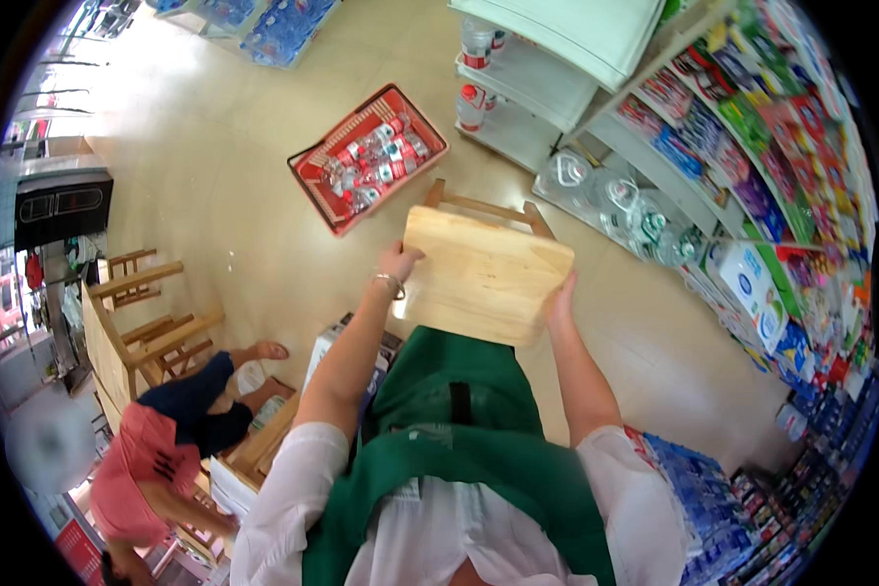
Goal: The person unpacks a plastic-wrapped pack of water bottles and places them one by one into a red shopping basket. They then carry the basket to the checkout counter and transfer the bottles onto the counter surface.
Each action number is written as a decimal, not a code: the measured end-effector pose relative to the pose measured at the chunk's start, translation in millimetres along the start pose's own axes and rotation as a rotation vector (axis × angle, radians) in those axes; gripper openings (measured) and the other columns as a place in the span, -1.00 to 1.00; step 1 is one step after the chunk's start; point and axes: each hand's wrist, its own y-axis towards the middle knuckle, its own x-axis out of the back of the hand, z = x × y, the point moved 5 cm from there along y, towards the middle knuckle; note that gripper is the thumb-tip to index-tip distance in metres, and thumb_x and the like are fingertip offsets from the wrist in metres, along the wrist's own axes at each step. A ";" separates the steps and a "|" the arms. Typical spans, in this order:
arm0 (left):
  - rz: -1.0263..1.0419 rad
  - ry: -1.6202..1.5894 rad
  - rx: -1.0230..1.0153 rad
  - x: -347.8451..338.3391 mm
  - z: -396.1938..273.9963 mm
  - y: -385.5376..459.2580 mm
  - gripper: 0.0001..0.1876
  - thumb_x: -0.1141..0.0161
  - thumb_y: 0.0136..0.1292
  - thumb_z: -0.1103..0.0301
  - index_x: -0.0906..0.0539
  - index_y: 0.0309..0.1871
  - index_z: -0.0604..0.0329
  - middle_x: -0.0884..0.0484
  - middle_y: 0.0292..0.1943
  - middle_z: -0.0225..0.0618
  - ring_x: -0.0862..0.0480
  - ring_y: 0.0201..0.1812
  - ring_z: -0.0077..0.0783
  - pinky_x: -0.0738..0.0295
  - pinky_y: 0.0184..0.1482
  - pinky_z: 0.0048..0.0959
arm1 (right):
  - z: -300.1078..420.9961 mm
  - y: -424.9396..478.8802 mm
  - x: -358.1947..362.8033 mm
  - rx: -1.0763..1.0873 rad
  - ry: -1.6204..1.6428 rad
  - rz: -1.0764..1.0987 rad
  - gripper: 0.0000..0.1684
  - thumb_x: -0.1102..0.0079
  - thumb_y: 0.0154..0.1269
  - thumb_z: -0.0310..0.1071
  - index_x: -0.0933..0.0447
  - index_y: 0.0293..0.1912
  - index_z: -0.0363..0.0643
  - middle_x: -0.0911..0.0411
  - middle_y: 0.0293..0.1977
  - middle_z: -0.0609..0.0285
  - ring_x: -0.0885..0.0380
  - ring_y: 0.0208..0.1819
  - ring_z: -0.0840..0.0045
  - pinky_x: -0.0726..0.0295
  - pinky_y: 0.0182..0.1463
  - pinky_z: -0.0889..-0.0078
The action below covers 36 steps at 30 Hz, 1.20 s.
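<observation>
Both my hands grip a small wooden stool [487, 275] by opposite edges of its pale seat, in front of my green apron. My left hand [399, 265], with a bracelet at the wrist, has its thumb over the seat's left edge. Along the right edge lies my right hand [562, 302], its fingers mostly hidden beneath the seat. Two legs and a crossbar of the stool show past the far edge. Beyond it, a red plastic shopping basket [315, 192] on the floor holds several clear bottles [388, 157] with red-and-white labels.
White shelving [531, 91] with a few bottles stands ahead right. Large clear water jugs [622, 201] line its lowest shelf. Packaged goods [762, 146] fill the right-hand shelves. To the left, a person in a pink shirt [143, 469] sits beside wooden furniture [110, 337]. Wrapped bottle packs [286, 29] stand far ahead.
</observation>
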 end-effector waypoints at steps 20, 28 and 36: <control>0.212 0.257 -0.061 -42.0 -73.7 226.3 -0.18 -0.27 -0.06 0.14 -0.21 0.29 0.27 -0.38 0.09 0.10 -0.37 0.15 -0.02 -0.26 0.20 -0.30 | 4.7 175.6 -7.4 -0.125 -0.106 -0.521 -0.29 0.17 0.08 0.52 0.08 -0.75 0.21 0.08 -0.87 0.56 0.09 -0.87 0.74 0.19 -0.82 0.60; 0.194 0.225 -0.250 2.5 -83.3 227.0 -0.29 -0.28 -0.01 0.24 -0.30 0.24 0.26 -0.36 0.14 0.02 -0.36 0.19 -0.10 -0.22 0.24 -0.35 | 16.3 165.5 -2.8 0.285 -0.702 -0.710 -0.40 0.06 0.26 0.16 -0.43 -0.06 -0.21 -0.41 -0.17 0.10 -0.39 -0.12 0.41 -0.37 -0.05 0.39; -0.992 0.382 0.054 248.2 68.3 257.6 -0.17 -0.32 -0.07 0.30 -0.17 0.28 0.33 -0.40 0.08 0.09 -0.35 0.15 0.06 -0.25 0.20 -0.20 | -25.7 158.2 -367.6 1.004 -1.523 0.208 -0.60 -0.11 0.18 -0.27 -0.40 -0.02 -0.28 -0.42 -0.07 -0.05 -0.36 0.00 0.14 -0.29 0.11 0.16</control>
